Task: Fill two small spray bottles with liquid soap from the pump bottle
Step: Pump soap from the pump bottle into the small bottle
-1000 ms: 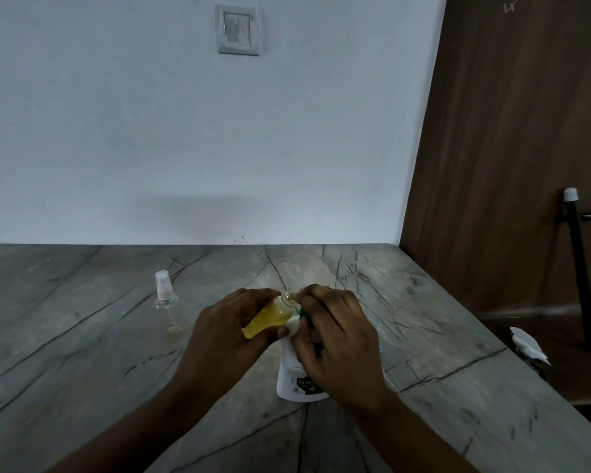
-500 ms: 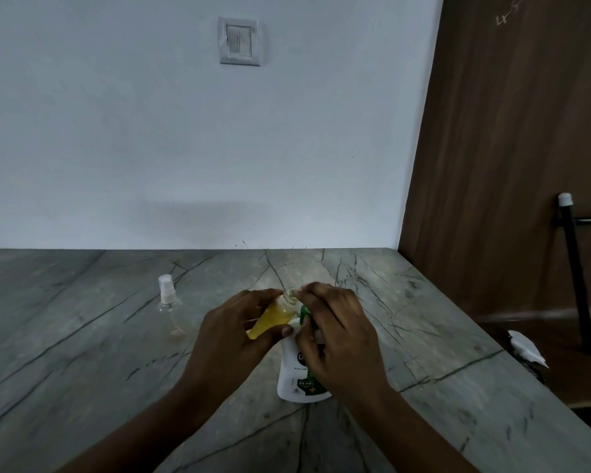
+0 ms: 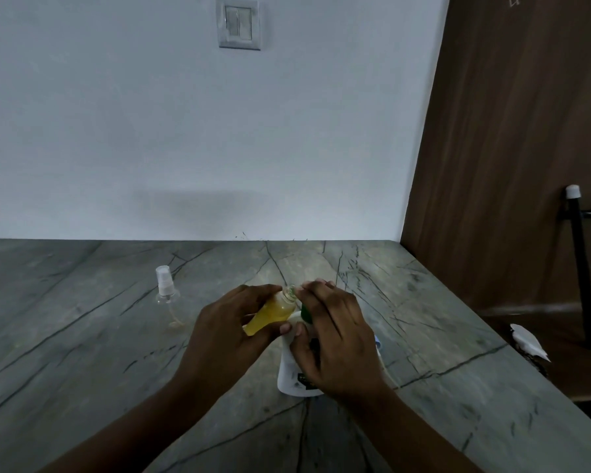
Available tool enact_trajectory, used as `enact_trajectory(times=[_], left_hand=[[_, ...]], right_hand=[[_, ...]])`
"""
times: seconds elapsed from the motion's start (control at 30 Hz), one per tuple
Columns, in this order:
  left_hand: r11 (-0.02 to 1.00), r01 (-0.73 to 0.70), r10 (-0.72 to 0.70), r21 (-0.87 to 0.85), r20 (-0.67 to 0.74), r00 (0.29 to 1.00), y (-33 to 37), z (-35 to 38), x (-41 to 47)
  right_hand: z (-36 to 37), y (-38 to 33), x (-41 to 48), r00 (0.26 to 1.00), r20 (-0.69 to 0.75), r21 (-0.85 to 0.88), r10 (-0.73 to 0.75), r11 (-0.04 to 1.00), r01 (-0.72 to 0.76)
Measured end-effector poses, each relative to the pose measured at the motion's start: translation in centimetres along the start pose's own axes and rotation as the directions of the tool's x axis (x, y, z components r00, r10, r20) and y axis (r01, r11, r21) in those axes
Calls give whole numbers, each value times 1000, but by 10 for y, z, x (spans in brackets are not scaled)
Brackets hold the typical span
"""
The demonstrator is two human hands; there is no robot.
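My left hand (image 3: 224, 331) grips a small clear bottle (image 3: 273, 311) filled with yellow soap, tilted so its open neck points up and right. Its neck sits against the green pump head (image 3: 305, 312) of the white pump bottle (image 3: 292, 373), which stands on the grey stone counter (image 3: 82, 353). My right hand (image 3: 335, 339) lies over the pump head with its fingers curled round it and hides most of the bottle. A second small spray bottle (image 3: 165, 288), clear with a white spray cap on, stands to the left, apart from both hands.
A white wall with a switch plate (image 3: 239, 23) backs the counter. A brown wooden panel (image 3: 512, 131) closes the right side. The counter's right edge runs diagonally; beyond it stand a black pole (image 3: 582, 268) and a crumpled white paper (image 3: 527, 341).
Both hands and the bottles hold nearly the same pose. The view shifts slightly up and down between frames; the soap-filled bottle stays at the pump head.
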State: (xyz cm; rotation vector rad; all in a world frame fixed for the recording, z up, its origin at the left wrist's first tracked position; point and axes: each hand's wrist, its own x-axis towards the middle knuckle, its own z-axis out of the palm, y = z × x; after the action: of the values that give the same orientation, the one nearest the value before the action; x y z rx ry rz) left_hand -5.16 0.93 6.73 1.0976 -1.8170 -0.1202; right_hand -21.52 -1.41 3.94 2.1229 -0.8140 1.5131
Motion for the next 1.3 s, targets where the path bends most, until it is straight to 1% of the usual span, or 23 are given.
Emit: enact_trajectory(times=[0.1, 0.3, 0.5, 0.7, 1.1, 1.3], left_hand=[[999, -7, 7, 42, -2, 1000, -6, 1, -1], [999, 1, -1, 33, 5, 1000, -6, 1, -1], [999, 3, -4, -37, -24, 1000, 2, 0, 0], [998, 24, -25, -52, -22, 999, 5, 1, -2], [1000, 23, -24, -21, -20, 1000, 0, 1, -2], [1000, 24, -24, -19, -2, 1000, -2, 1, -1]], right_hand=[[2, 1, -2, 1000, -14, 14, 6, 1000, -6], [-1, 0, 0, 1000, -26, -6, 8, 1000, -8], [-9, -1, 11, 1000, 8, -57, 13, 998, -12], [-12, -2, 12, 999, 24, -70, 24, 997, -22], [-7, -3, 10, 999, -5, 7, 54, 998, -54], [-4, -1, 3, 999, -11, -7, 53, 999, -53]])
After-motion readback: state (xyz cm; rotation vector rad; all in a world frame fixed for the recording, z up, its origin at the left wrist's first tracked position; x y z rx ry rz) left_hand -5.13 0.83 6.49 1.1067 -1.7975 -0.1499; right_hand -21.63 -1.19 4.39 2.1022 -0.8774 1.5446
